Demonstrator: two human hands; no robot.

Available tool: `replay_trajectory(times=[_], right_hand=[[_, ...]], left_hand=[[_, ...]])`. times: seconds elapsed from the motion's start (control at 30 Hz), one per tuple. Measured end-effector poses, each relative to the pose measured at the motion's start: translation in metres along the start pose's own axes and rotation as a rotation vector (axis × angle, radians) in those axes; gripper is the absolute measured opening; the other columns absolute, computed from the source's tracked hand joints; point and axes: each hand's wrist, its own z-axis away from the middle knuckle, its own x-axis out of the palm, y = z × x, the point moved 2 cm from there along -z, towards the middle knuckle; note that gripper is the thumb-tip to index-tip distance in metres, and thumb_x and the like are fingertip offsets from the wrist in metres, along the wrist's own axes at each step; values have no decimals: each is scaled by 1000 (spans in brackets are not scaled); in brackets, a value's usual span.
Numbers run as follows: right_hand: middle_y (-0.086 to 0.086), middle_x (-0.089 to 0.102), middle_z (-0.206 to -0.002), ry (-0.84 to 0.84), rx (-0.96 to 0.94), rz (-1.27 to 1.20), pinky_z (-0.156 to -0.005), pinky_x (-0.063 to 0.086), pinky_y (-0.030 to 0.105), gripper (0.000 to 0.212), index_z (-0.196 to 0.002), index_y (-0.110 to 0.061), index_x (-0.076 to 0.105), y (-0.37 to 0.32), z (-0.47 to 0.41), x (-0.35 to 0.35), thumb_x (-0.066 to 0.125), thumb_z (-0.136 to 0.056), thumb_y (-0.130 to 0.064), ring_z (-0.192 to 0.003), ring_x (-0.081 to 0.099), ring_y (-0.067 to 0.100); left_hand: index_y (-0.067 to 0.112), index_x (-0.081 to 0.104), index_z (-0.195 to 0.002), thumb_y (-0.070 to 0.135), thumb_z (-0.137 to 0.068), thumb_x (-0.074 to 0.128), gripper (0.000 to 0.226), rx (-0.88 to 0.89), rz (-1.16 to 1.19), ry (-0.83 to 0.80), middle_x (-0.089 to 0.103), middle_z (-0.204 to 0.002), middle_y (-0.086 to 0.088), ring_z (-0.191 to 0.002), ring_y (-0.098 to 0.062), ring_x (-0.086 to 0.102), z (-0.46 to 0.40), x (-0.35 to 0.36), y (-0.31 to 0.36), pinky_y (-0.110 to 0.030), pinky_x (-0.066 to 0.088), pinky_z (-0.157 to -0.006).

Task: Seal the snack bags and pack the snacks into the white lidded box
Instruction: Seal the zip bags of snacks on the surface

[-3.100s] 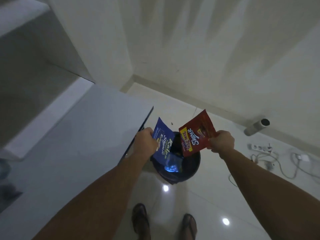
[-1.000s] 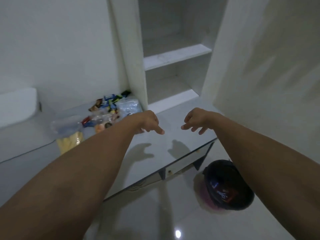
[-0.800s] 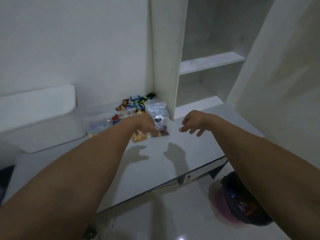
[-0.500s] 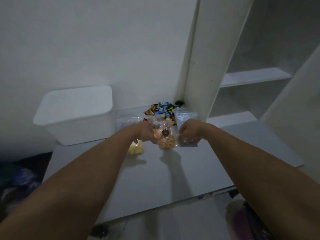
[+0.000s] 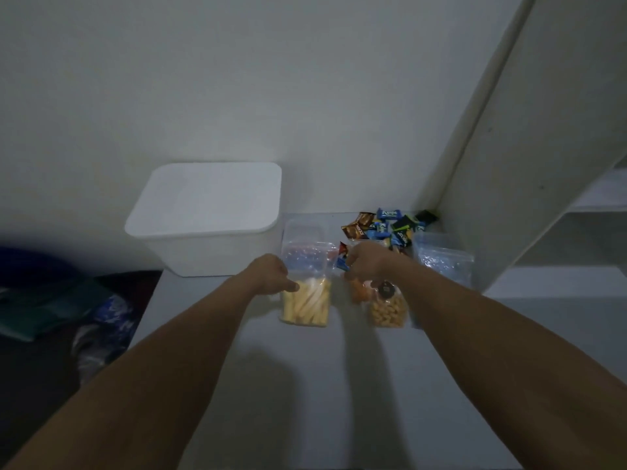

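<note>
A white lidded box [image 5: 207, 212] stands shut at the back left of the grey table [image 5: 305, 385]. A clear zip bag of pale yellow sticks [image 5: 306, 301] lies in front of it, and my left hand [image 5: 269, 274] pinches its left edge near the top. My right hand [image 5: 366, 262] reaches to the bag's right edge, fingers curled; what it holds is hidden. A clear bag of round orange-brown snacks [image 5: 386, 308] lies just under my right wrist. Another clear bag [image 5: 444, 261] lies further right. Several small wrapped snacks [image 5: 386, 227] are piled at the back.
A white cabinet panel [image 5: 502, 164] rises at the right with shelves [image 5: 600, 198] behind it. The wall is close behind the box. Dark cloth and bags [image 5: 51, 300] lie on the floor left of the table.
I turned from the bin to the table after dropping the two wrappers. Both hands moved left from the orange-brown snack bag to the bag of yellow sticks.
</note>
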Motion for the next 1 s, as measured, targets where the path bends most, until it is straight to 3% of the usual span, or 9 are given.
replay_trajectory(times=[0.1, 0.27, 0.37, 0.47, 0.57, 0.67, 0.73, 0.83, 1.0], right_hand=[[24, 65, -109, 56, -59, -31, -77, 57, 43, 34, -113, 2, 63, -3, -32, -2, 67, -86, -18, -87, 67, 32], [21, 65, -106, 165, -81, -80, -80, 57, 45, 35, -111, 2, 63, 2, -75, -3, 69, -81, -17, -90, 63, 28], [17, 59, -121, 184, -71, -88, -91, 53, 41, 47, -125, -2, 55, 5, -93, 1, 69, -81, -15, -108, 58, 29], [15, 55, -129, 172, -61, -135, -97, 50, 42, 57, -134, -4, 48, 7, -102, 5, 68, -81, -12, -115, 54, 29], [15, 58, -123, 202, -53, -147, -93, 53, 45, 49, -129, -3, 53, 7, -103, 8, 67, -81, -8, -111, 57, 30], [9, 65, -105, 217, -28, -169, -84, 57, 43, 36, -114, -5, 64, 8, -95, 7, 71, -79, -6, -99, 63, 26], [-1, 63, -88, 207, -20, -201, -74, 58, 35, 24, -104, -6, 68, 5, -83, 8, 66, -81, 1, -84, 61, 18], [1, 61, -82, 191, -34, -274, -62, 54, 27, 19, -92, -8, 67, -3, -60, 12, 61, -83, 8, -68, 58, 12], [13, 63, -83, 208, -131, -386, -58, 56, 29, 14, -87, 0, 62, -13, -17, 23, 63, -80, 11, -70, 61, 18]], left_hand=[[8, 57, -59, 27, -74, 78, 32, -40, 43, 46, 50, -62, -4, -64, -19, 49, -21, -4, -5, -28, 37, -62], [11, 46, -54, 22, -71, 78, 37, -105, 134, 116, 41, -57, -2, -54, -17, 42, -45, -4, -9, -27, 32, -55], [4, 57, -76, 17, -72, 78, 25, -160, 268, 99, 51, -76, -11, -65, -21, 52, -52, -3, -9, -30, 40, -62], [-6, 47, -128, 7, -73, 76, 64, -192, 427, 41, 57, -115, -20, -95, -32, 61, -55, 2, -12, -37, 50, -73], [0, 33, -141, -1, -77, 71, 75, -224, 592, 28, 57, -103, -5, -86, -21, 57, -52, 5, -16, -33, 48, -72], [3, 31, -144, 3, -76, 73, 81, -245, 660, 74, 51, -133, -15, -109, -31, 57, -49, 3, -19, -35, 48, -83], [4, 35, -141, 6, -76, 73, 76, -255, 703, 67, 53, -129, -19, -101, -31, 59, -42, 1, -23, -37, 48, -79], [12, 54, -114, 8, -77, 70, 40, -225, 767, 22, 61, -108, -20, -86, -26, 60, -34, 0, -30, -40, 51, -80], [6, 61, -95, 28, -83, 70, 27, -150, 875, 136, 66, -83, -11, -66, -18, 60, -19, -6, -38, -33, 50, -69]])
